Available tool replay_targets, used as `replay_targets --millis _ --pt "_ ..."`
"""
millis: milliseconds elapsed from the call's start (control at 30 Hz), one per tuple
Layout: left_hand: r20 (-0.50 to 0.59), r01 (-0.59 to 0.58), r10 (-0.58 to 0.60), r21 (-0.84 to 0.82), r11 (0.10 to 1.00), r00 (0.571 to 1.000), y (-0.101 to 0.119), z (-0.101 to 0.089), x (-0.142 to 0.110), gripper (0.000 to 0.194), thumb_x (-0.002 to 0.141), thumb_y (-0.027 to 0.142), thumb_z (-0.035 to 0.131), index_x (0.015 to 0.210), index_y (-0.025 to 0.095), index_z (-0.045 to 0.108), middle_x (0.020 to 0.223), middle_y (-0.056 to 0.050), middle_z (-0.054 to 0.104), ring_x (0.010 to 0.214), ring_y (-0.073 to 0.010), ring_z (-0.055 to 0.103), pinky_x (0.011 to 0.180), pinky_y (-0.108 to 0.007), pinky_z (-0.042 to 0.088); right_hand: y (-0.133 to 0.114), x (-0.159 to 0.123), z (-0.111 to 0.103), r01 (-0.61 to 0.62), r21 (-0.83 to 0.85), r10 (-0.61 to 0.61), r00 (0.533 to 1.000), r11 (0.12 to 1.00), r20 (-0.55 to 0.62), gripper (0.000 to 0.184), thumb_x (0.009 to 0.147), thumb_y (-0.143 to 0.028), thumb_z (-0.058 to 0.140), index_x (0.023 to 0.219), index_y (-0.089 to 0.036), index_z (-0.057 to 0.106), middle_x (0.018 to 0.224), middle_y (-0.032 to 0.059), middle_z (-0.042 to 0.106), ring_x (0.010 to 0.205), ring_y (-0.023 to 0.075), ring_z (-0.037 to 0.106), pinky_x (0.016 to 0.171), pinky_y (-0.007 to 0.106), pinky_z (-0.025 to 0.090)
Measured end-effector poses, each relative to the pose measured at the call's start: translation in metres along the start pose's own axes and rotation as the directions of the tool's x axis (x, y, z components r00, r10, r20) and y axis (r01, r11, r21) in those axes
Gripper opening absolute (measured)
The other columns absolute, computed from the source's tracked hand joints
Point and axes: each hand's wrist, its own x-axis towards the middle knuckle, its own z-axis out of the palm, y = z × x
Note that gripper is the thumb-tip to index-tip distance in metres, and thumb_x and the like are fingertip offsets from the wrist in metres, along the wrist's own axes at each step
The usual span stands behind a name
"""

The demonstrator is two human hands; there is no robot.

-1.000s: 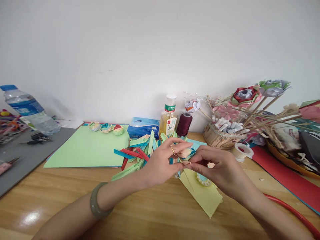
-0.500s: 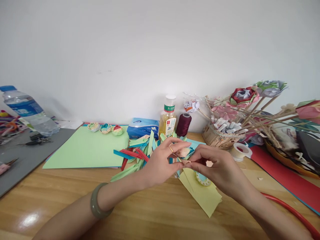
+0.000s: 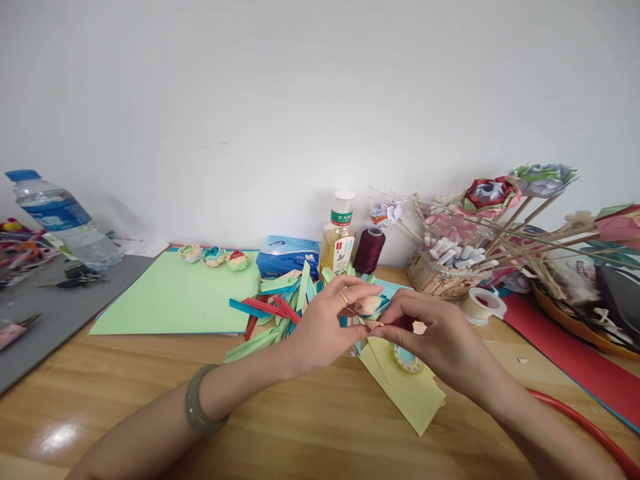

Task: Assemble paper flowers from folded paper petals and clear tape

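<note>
Between my hands is a small folded paper flower (image 3: 369, 305), peach-coloured with some blue behind it. My left hand (image 3: 334, 319), with a ring and a green bangle, pinches it from the left. From the other side my right hand (image 3: 425, 327) grips it with thumb and forefinger, and the fingertips of both hands nearly meet. My fingers hide much of the flower. Folded paper strips (image 3: 280, 307) in green, red and blue lie in a heap behind my left hand. Yellow paper sheets (image 3: 415, 400) lie below my right hand, with a small round yellow-rimmed object (image 3: 409, 360) on them.
Green paper (image 3: 175, 293) at the left carries three finished paper flowers (image 3: 214, 256). At the back stand a tissue pack (image 3: 289, 255), a drink bottle (image 3: 339, 233) and a maroon thread spool (image 3: 369, 252). A basket (image 3: 440, 280), a tape roll (image 3: 484, 305) and red paper (image 3: 565, 347) are right.
The whole view has shifted slightly, so the background sits a little further right. My hands keep nearly the same pinch on the paper flower.
</note>
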Motion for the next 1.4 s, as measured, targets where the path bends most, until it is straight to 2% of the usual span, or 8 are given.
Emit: replay_targets --millis 267,667,900,1000,1067,1167,1267,1400 --pt "-0.174 -0.049 0.099 0.274 0.961 0.980 0.001 -0.001 -0.001 0.045 0.075 0.017 0.064 0.117 0.029 0.049 0.112 -0.004 0.047 0.085 -0.0138 0.055 0.074 -0.029 0.053 -0.001 -0.001 -0.003 0.114 -0.067 -0.125 0.973 0.991 -0.196 0.016 0.081 -0.036 0.062 0.084 -0.020 0.058 0.073 0.0017 0.057 0.058 0.0131 0.052 0.049 0.025 0.044" --pt "-0.036 -0.362 0.466 0.579 0.731 0.884 -0.005 -0.004 -0.005 0.049 0.074 0.007 0.055 0.117 0.025 0.042 0.110 -0.007 0.049 0.100 -0.0206 0.056 0.078 -0.032 0.051 0.002 -0.005 0.001 0.298 -0.339 -0.345 0.934 0.893 -0.088 0.009 0.087 -0.022 0.054 0.079 -0.020 0.057 0.073 0.0030 0.061 0.063 0.0141 0.058 0.055 0.026 0.044" --pt "-0.116 -0.365 0.586 0.681 0.635 0.802 -0.006 -0.005 -0.005 0.048 0.071 0.010 0.056 0.114 0.025 0.042 0.103 -0.007 0.050 0.093 -0.0200 0.056 0.072 -0.031 0.053 0.003 -0.012 -0.001 0.442 -0.674 -0.642 0.764 0.592 -0.063 0.017 0.078 -0.011 0.061 0.092 -0.020 0.058 0.070 0.0024 0.066 0.057 0.0137 0.058 0.051 0.026 0.043" --pt "-0.156 -0.386 0.681 0.724 0.572 0.716 -0.003 -0.006 -0.004 0.043 0.070 0.010 0.056 0.110 0.024 0.044 0.100 -0.006 0.048 0.089 -0.0180 0.055 0.070 -0.029 0.054 -0.001 -0.013 0.002 0.454 -0.662 -0.682 0.722 0.596 -0.119 0.021 0.073 -0.008 0.063 0.089 -0.021 0.057 0.069 0.0015 0.064 0.056 0.0134 0.057 0.050 0.025 0.042" --pt "-0.161 -0.415 0.757 0.755 0.507 0.633 -0.001 -0.007 -0.003 0.037 0.071 0.009 0.056 0.105 0.021 0.046 0.098 -0.006 0.046 0.087 -0.0159 0.054 0.067 -0.026 0.054 -0.006 -0.013 0.004 0.406 -0.484 -0.560 0.795 0.775 -0.231 0.015 0.075 -0.009 0.059 0.084 -0.021 0.057 0.070 0.0016 0.062 0.058 0.0130 0.056 0.050 0.024 0.042" --pt "-0.130 -0.458 0.836 0.786 0.415 0.533 0.000 -0.007 0.000 0.028 0.072 0.008 0.056 0.097 0.018 0.047 0.097 -0.006 0.044 0.086 -0.0142 0.054 0.067 -0.024 0.055 -0.013 -0.010 0.008 0.097 0.064 -0.084 0.980 0.993 -0.183 0.011 0.085 -0.021 0.050 0.079 -0.020 0.059 0.068 0.0004 0.056 0.057 0.0116 0.052 0.049 0.023 0.041" --pt "-0.111 -0.490 0.872 0.790 0.369 0.478 -0.001 -0.006 0.001 0.024 0.072 0.004 0.056 0.090 0.018 0.047 0.096 -0.005 0.042 0.086 -0.0134 0.052 0.071 -0.025 0.057 -0.016 -0.007 0.011 -0.239 0.507 0.234 0.969 0.828 0.075 0.026 0.088 -0.036 0.048 0.072 -0.019 0.058 0.059 -0.0027 0.047 0.051 0.0103 0.042 0.045 0.021 0.035" --pt "-0.101 -0.518 0.897 0.786 0.337 0.431 -0.007 -0.003 0.001 0.027 0.070 -0.001 0.055 0.086 0.019 0.048 0.097 -0.005 0.040 0.080 -0.0112 0.049 0.073 -0.027 0.058 -0.015 -0.006 0.016 -0.400 0.690 0.340 0.911 0.603 0.231 0.026 0.077 -0.042 0.063 0.069 -0.017 0.058 0.054 -0.0054 0.041 0.049 0.0082 0.034 0.044 0.020 0.029"
